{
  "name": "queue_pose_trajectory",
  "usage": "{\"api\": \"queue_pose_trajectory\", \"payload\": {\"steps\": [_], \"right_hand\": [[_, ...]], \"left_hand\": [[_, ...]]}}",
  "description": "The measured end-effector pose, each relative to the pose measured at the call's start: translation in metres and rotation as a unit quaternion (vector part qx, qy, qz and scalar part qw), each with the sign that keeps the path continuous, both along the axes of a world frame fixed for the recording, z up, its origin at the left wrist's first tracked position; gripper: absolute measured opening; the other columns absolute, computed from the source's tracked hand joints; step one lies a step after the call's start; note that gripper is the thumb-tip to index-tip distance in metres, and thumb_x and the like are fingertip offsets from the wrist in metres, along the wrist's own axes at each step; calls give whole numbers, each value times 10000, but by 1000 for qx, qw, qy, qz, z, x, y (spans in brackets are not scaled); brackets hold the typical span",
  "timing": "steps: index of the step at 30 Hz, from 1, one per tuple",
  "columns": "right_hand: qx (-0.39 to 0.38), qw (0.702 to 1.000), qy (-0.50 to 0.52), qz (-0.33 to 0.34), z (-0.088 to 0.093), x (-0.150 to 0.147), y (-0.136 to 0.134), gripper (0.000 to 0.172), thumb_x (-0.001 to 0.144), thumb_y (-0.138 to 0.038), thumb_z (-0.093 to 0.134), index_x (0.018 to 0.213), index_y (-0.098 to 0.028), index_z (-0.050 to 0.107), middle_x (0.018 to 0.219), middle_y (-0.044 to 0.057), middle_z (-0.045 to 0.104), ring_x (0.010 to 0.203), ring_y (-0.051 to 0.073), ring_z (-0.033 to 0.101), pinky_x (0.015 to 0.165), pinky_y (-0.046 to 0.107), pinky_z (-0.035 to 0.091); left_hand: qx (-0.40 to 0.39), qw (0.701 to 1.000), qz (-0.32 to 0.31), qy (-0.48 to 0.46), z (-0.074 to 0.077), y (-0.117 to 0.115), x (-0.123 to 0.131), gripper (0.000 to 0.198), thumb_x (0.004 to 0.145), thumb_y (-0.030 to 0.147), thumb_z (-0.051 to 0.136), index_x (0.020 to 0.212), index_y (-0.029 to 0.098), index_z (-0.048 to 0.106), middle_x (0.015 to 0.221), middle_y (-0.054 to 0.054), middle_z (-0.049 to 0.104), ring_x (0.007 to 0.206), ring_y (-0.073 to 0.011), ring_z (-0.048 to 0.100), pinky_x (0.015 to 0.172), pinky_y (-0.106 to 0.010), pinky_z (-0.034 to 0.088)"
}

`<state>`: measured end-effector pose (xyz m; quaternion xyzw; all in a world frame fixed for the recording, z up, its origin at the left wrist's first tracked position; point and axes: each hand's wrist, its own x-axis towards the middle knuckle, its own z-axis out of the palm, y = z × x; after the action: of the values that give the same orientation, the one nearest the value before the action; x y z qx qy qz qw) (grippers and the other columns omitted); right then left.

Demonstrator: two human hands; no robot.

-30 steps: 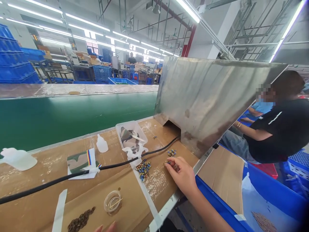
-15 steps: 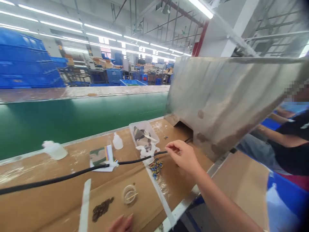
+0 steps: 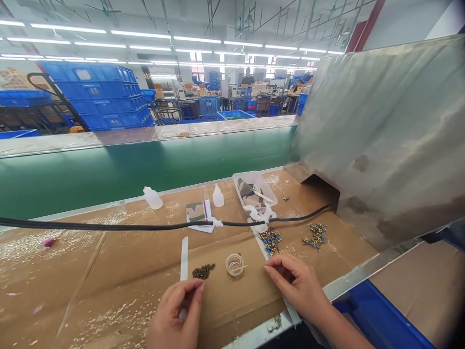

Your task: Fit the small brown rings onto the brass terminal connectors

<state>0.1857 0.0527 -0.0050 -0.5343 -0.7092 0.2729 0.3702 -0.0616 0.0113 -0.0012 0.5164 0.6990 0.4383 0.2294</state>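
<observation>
My left hand (image 3: 176, 312) is at the near edge of the brown work surface, thumb and forefinger pinched; anything between them is too small to make out. Just beyond its fingertips lies a pile of small dark brown ring-like pieces (image 3: 202, 271). My right hand (image 3: 300, 286) hovers to the right, also closed in a pinch, with its contents not distinguishable. Between the hands sits a small round clear dish (image 3: 234, 266) with a thin stick across it. Near my right hand are a heap of small blue, yellow and dark pieces (image 3: 270, 241) and a second such heap (image 3: 315, 236).
A black cable (image 3: 127, 226) crosses the table into an opening under a large metal hood (image 3: 381, 140). Behind it stand two white squeeze bottles (image 3: 152, 198), a camouflage-patterned piece (image 3: 196, 213) and a clear plastic tub (image 3: 269, 183). Beyond runs a green conveyor belt (image 3: 181, 157).
My right hand has come back from the cable toward me and the dish. My left hand has come further into view, beside the brown pieces. The view has turned left.
</observation>
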Motion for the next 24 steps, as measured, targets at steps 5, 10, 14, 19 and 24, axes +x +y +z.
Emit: {"api": "queue_pose_trajectory", "payload": {"steps": [5, 10, 14, 19, 24], "right_hand": [[4, 1000, 4, -9, -5, 0, 0, 173, 891, -301, 525, 820, -201, 647, 715, 21, 624, 598, 149, 557, 531, 242, 426], [10, 1000, 3, -8, -7, 2, 1, 186, 895, -308, 516, 820, -205, 650, 720, 23, 636, 601, 152, 568, 545, 250, 444], [15, 1000, -7, -9, -6, 1, 1, 192, 893, -313, 522, 810, -204, 656, 703, 21, 634, 593, 152, 566, 536, 249, 436], [7, 1000, -7, -5, -6, 2, 2, 173, 892, -293, 527, 817, -201, 653, 702, 13, 617, 597, 147, 557, 547, 248, 428], [-4, 1000, -6, -4, -8, 2, 1, 156, 891, -287, 535, 820, -203, 646, 705, 5, 603, 607, 144, 552, 547, 245, 415]], "left_hand": [[-26, 993, -26, 113, 2, 19, -11, 224, 760, 441, 575, 758, 249, 689, 820, -52, 682, 746, -244, 638, 693, -365, 488], [-28, 989, -26, 141, 3, 24, 3, 206, 781, 413, 553, 736, 238, 653, 796, -50, 654, 702, -240, 617, 659, -367, 467], [-25, 986, -38, 162, 2, 26, 5, 168, 800, 363, 532, 741, 239, 628, 798, -53, 644, 746, -257, 607, 697, -389, 447], [-9, 983, -52, 173, 0, 27, 5, 153, 805, 348, 514, 708, 261, 595, 768, -50, 630, 757, -274, 575, 715, -405, 434], [11, 986, -7, 166, 4, 20, 3, 153, 811, 369, 504, 777, 255, 599, 839, -72, 668, 821, -286, 590, 762, -418, 441]]}}
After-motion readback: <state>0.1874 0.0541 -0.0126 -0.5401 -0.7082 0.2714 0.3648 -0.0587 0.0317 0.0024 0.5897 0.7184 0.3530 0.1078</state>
